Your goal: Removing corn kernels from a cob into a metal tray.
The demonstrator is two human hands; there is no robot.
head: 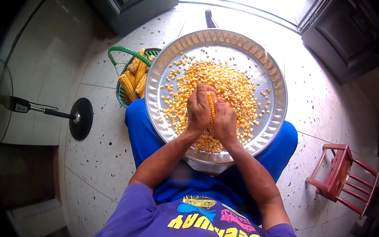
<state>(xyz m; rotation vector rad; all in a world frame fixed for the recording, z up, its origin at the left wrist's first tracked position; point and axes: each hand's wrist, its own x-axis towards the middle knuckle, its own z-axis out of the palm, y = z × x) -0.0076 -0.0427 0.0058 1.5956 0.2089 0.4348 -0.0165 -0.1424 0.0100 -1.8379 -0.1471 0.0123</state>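
Observation:
Between my two hands is a partly stripped corn cob (211, 108), with yellow kernel rows on its left side and a bare, paler strip near the top. My left hand (199, 109) wraps it from the left, thumb up along the cob. From the other side my right hand (224, 119) grips it, thumb against the cob. Both hands are over a heap of loose corn kernels (226, 78), which lies in a wide round metal pan (269, 128) with a fluted rim and a perforated bottom. The pan sits at my knees; its support is mostly hidden.
A green plastic basket (121, 97) holding several corn cobs (128, 85) stands left of the pan, partly behind it. Further left is a pedestal fan's round black base (81, 119). A small red wooden chair (337, 172) is at right. Doors (351, 34) flank a bright doorway ahead.

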